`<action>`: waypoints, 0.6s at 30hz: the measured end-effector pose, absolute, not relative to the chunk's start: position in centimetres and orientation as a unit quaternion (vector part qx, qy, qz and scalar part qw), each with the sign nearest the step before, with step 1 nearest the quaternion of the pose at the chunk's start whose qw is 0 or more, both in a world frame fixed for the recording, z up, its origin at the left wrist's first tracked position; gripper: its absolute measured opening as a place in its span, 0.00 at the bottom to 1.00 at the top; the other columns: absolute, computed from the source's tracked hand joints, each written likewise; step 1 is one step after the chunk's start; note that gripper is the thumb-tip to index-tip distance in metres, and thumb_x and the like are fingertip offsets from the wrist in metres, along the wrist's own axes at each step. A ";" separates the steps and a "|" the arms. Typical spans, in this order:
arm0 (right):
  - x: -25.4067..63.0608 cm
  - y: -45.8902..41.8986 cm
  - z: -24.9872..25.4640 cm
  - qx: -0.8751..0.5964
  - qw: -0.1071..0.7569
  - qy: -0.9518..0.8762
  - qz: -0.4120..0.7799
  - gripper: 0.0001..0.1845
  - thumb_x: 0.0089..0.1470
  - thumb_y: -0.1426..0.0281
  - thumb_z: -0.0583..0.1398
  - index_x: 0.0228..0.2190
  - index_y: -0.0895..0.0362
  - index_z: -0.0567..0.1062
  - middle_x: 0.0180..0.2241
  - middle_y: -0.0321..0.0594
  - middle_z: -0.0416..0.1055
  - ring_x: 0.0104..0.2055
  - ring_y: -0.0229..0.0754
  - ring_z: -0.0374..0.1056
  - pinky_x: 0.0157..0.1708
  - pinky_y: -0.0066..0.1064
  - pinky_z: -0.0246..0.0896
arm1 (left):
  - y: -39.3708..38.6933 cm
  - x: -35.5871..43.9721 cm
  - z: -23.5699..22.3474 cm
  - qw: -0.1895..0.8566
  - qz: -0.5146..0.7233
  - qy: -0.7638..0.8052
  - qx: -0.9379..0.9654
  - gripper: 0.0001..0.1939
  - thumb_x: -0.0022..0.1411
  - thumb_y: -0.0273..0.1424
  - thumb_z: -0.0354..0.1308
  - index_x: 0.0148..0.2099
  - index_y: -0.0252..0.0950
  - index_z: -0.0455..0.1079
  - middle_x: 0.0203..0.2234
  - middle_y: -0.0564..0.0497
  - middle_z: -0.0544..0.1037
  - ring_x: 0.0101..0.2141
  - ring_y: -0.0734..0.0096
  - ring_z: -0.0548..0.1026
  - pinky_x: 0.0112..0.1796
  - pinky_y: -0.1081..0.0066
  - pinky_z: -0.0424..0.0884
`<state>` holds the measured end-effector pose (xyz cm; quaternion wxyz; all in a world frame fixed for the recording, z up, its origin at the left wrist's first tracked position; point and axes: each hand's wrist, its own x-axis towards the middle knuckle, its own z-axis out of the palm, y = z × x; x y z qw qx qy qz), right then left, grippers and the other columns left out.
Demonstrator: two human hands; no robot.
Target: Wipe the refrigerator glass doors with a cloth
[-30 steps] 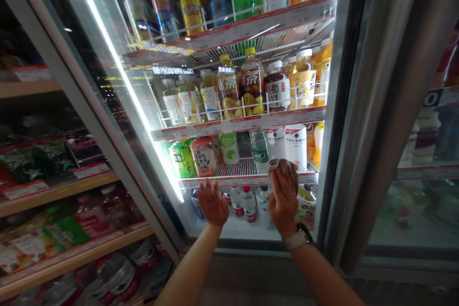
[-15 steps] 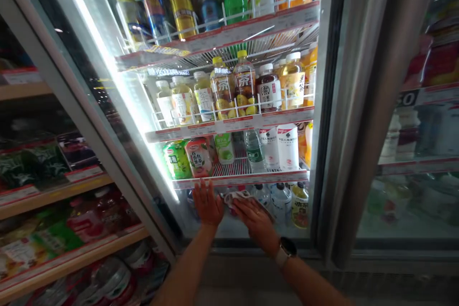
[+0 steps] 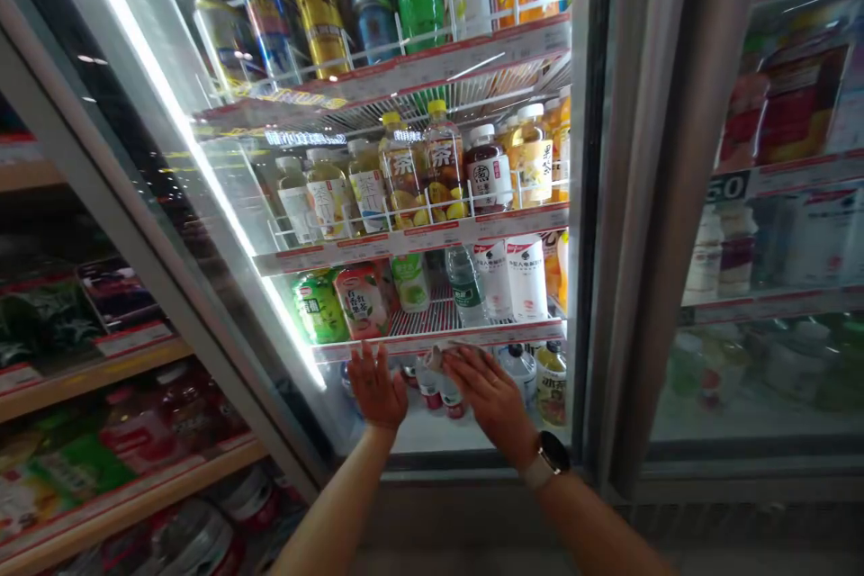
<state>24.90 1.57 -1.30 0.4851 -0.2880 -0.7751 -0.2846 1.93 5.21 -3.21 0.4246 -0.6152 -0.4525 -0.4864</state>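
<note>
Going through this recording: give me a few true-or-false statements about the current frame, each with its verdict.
1. The right hand presses a cloth against the glass door. True.
2. The left hand grips a green bottle. False: the left hand is open and spread flat on the glass, holding nothing visible.
3. The watch is on the left wrist. False: the smartwatch is on the right wrist.
4. Bottles of tea stand on the wire shelf above the hands. True: bottles marked 茶 are there.
5. Cans stand on a shelf higher up in the cooler. True.
</note>
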 end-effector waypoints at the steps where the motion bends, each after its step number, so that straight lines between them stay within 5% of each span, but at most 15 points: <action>1: 25.5 1.5 -0.4 -0.308 0.508 -0.751 -0.289 0.28 0.62 0.82 0.48 0.61 0.55 0.66 0.57 0.39 0.71 0.68 0.39 0.53 0.68 0.39 0.47 | 5.2 2.0 -3.2 0.425 -0.487 -0.451 -0.616 0.32 0.68 0.31 0.44 0.71 0.35 0.44 0.70 0.40 0.45 0.69 0.53 0.42 0.66 0.47 0.44; 6: 28.4 2.1 3.2 -0.390 0.639 -0.601 -0.279 0.35 0.61 0.82 0.48 0.67 0.53 0.52 0.65 0.43 0.59 0.71 0.46 0.44 0.68 0.53 0.43 | 5.3 1.9 -3.5 0.415 -0.494 -0.452 -0.616 0.32 0.68 0.31 0.45 0.71 0.36 0.44 0.70 0.40 0.47 0.69 0.54 0.43 0.66 0.46 0.44; 10: 28.2 2.7 3.5 -0.403 0.674 -0.562 -0.260 0.35 0.61 0.80 0.47 0.67 0.51 0.51 0.67 0.42 0.54 0.70 0.51 0.46 0.66 0.59 0.47 | 5.5 1.7 -3.9 0.407 -0.495 -0.460 -0.614 0.33 0.67 0.32 0.46 0.71 0.37 0.44 0.70 0.40 0.47 0.69 0.53 0.44 0.65 0.46 0.45; 18: 21.3 2.3 -2.1 -0.340 0.559 -0.718 -0.239 0.35 0.60 0.83 0.47 0.66 0.52 0.57 0.60 0.42 0.67 0.65 0.39 0.58 0.68 0.39 0.48 | 5.5 1.8 -4.0 0.410 -0.493 -0.470 -0.606 0.32 0.68 0.33 0.45 0.71 0.37 0.44 0.69 0.39 0.50 0.69 0.54 0.45 0.65 0.46 0.46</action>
